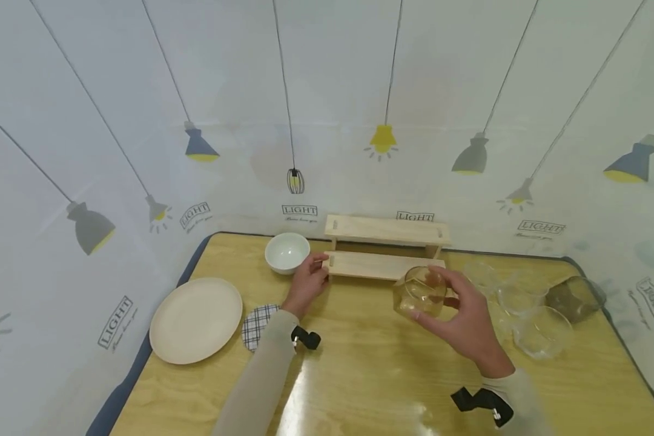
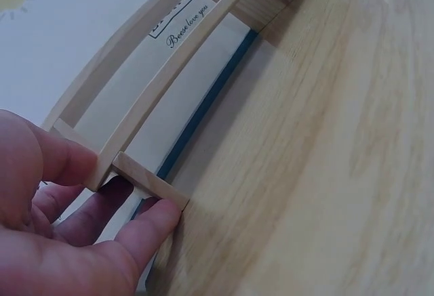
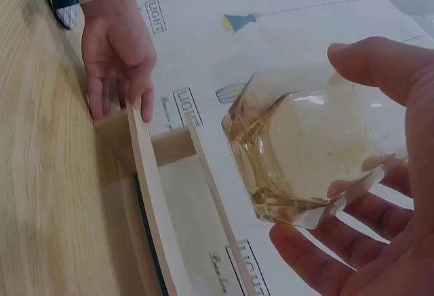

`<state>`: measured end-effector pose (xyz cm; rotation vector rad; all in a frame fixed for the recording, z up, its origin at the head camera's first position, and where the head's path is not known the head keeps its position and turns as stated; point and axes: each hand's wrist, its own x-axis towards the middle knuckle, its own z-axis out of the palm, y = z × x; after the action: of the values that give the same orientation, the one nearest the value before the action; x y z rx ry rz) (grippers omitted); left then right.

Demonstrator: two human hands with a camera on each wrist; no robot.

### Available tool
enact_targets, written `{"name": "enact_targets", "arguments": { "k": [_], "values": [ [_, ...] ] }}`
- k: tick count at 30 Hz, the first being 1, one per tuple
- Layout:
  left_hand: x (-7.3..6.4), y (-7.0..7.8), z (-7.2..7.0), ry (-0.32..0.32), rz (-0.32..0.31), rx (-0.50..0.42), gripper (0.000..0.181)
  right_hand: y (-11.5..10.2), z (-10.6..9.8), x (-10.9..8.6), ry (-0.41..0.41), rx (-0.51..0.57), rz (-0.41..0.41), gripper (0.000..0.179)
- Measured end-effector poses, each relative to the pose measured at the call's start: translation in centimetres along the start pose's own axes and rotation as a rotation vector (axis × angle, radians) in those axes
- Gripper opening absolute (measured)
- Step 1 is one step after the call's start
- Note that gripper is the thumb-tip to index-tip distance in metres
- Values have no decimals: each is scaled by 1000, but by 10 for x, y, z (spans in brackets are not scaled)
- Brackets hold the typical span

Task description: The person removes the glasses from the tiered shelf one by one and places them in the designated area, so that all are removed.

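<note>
A pale two-tier wooden shelf (image 1: 381,265) stands against the back wall. My left hand (image 1: 308,283) grips its left end; in the left wrist view, the forefinger lies on the end of the lower board (image 2: 152,110) and the thumb presses the support beneath. In front of the shelf's right end, my right hand (image 1: 471,321) holds an amber-tinted glass (image 1: 414,297) above the table. Thumb and fingers wrap its sides. In the right wrist view, the faceted glass (image 3: 298,147) looks tipped sideways, and no contents show in it.
Left of the shelf is a white bowl (image 1: 287,251). A beige plate (image 1: 196,321) and a checked round coaster (image 1: 256,324) lie at the left, the coaster partly under my left sleeve. Several clear glasses (image 1: 542,333) and a dark glass (image 1: 574,300) stand at the right.
</note>
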<state>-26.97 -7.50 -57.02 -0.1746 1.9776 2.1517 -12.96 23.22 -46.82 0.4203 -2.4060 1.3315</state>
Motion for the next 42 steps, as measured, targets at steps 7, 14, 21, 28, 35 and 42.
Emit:
{"name": "enact_targets", "arguments": {
  "k": [7, 14, 21, 28, 35, 42],
  "values": [
    [2, -2, -2, 7, 7, -2, 31, 1, -32, -15, 39, 33, -59, 88],
    [4, 1, -2, -8, 11, -11, 32, 5, -69, -27, 90, -5, -15, 88],
    [3, 2, -2, -22, -1, -38, 32, 17, -104, -40, 148, -68, 75, 87],
    [3, -1, -6, -38, 0, -38, 33, 31, -130, -48, 264, -140, 181, 79],
    [1, -5, -9, -28, -5, -39, 34, 53, -148, -55, 399, -170, 389, 73],
    [4, -4, -8, -33, 20, -39, 33, 66, -167, -65, 420, -211, 629, 70]
  ]
}}
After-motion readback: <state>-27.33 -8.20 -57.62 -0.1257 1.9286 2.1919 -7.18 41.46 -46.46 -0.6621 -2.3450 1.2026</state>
